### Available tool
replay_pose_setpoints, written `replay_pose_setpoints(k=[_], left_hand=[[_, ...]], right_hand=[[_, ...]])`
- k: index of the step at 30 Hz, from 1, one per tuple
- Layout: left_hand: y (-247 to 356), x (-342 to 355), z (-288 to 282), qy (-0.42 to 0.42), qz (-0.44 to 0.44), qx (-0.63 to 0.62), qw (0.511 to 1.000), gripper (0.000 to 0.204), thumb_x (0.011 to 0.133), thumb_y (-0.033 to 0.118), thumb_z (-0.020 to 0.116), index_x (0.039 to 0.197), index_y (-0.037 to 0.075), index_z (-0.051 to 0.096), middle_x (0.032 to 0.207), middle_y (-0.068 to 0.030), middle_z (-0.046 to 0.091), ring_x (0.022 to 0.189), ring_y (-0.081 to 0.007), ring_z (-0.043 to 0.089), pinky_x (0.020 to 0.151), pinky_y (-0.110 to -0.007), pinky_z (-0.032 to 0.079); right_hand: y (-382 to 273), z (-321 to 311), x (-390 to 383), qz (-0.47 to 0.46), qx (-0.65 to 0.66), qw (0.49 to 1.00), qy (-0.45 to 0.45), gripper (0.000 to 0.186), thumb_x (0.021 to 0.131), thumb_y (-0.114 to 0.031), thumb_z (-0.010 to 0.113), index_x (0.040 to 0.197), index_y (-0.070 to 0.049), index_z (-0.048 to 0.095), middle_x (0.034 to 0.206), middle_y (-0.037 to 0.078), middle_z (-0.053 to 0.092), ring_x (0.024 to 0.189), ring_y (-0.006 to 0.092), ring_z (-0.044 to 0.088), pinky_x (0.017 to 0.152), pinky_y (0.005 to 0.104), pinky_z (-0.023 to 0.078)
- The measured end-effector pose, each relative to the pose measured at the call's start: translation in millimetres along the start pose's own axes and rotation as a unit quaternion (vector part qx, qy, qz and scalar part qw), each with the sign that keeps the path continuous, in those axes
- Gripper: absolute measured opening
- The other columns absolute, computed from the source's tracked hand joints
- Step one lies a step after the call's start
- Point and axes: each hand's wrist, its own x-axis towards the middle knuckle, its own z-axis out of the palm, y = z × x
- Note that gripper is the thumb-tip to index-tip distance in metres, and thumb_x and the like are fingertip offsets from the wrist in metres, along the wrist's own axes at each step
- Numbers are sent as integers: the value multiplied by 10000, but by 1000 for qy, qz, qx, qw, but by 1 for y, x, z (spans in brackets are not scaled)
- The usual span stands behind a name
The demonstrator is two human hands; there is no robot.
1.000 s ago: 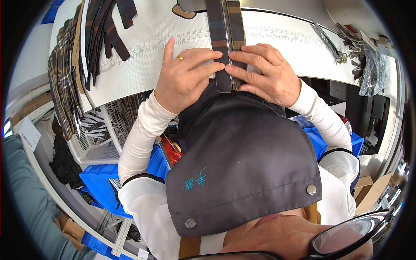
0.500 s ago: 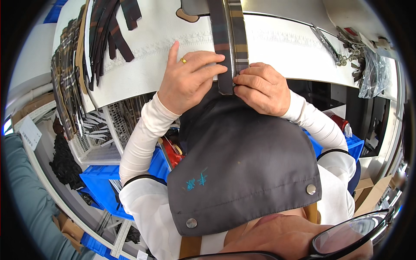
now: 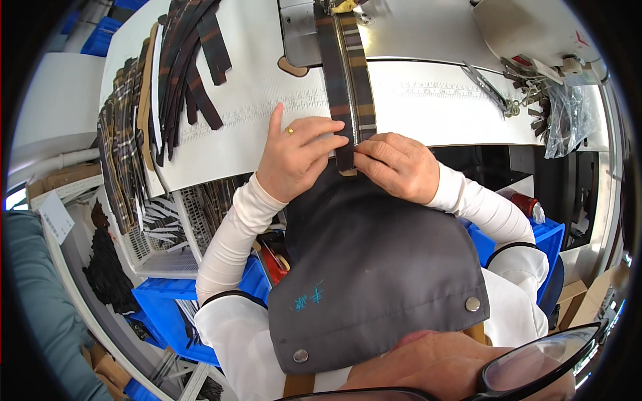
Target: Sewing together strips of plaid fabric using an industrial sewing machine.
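Observation:
A long zipper [image 3: 350, 87] with dark and brown plaid fabric tape runs from the metal machine plate down over the near edge of the white table. My left hand [image 3: 292, 159], a gold ring on one finger, holds its left side near the lower end. Two fingertips lie on the dark tape, another finger points up and away, and the thumb is hidden. Opposite it, my right hand [image 3: 400, 167] pinches the right side beside the zipper teeth, fingers bent together. The lower end of the zipper hangs just above my dark apron [image 3: 381, 267].
Plaid and dark strips [image 3: 200, 60] lie in bundles at the table's left. A metal machine plate [image 3: 428, 40] spans the back. A long metal hand tool [image 3: 486, 87] and a clear plastic bag [image 3: 568, 117] are at the right. Blue crates [image 3: 167, 321] and a white basket [image 3: 157, 264] stand below.
The whole view has shifted, so table and hands appear lower and more of the machine shows at the top. Both hands stay at the zipper's lower end; the right fingers are bunched closer together.

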Motion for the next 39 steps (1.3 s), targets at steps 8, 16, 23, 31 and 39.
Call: replay_pose_setpoints(k=[8,16,23,31,39], left_hand=[[0,-1,3,4,-3,6,1000,256,735,33,641,954,165,660,1091,50,608,997,-143,583,1051,-570,169],[-1,-2,3,2,8,32,999,281,726,45,654,974,177,651,1093,58,602,995,-138,586,1043,-587,162],[-3,-2,5,15,21,43,999,264,732,62,666,958,197,666,1071,77,615,976,-126,591,1050,-570,156],[-5,2,4,15,13,31,999,251,726,69,671,943,195,670,1055,79,619,973,-129,593,1045,-578,155],[-4,7,-3,-16,-11,-8,1000,223,720,68,666,915,177,665,1040,77,605,1022,-153,557,1032,-590,179]], right_hand=[[-2,7,-3,-18,-1,1000,5,196,623,-76,672,800,-16,612,841,56,559,731,170,541,611,273,460],[14,1,-7,-13,128,992,-10,253,710,-114,726,919,5,649,953,108,629,838,254,608,700,330,523],[47,-10,10,81,-2,992,-101,389,832,-196,603,1204,-85,580,1280,108,494,1118,297,478,925,383,403],[21,-13,-3,56,-4,990,-126,478,717,-228,699,1181,-154,610,1222,36,529,1119,262,480,947,426,386],[24,-17,5,55,41,987,-144,484,672,-216,730,1135,-111,632,1192,64,555,1122,278,505,945,433,411]])
